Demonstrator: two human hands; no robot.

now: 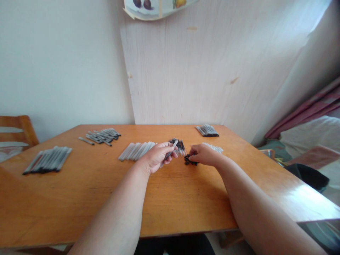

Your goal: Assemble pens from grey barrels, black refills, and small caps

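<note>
My left hand (156,156) is closed around a whitish pen barrel (174,144) that slants up and away to the right. With fingertips pinched together, my right hand (203,155) reaches into a small pile of black pen plugs (187,162); whatever its fingers grip is hidden. Beyond the hands lie dark pen refills (181,147) with pale ends. A row of translucent pen barrels (135,150) lies left of my left hand. Partly hidden behind my right hand is a group of clear white pen caps or tubes (214,147).
Pens with black ends form a bundle (49,159) at the left, a loose heap (102,135) at the back left and another bundle (207,130) at the back right. The wooden table (170,205) meets the wall. A chair (25,131) stands left; a black bin (308,175) is right.
</note>
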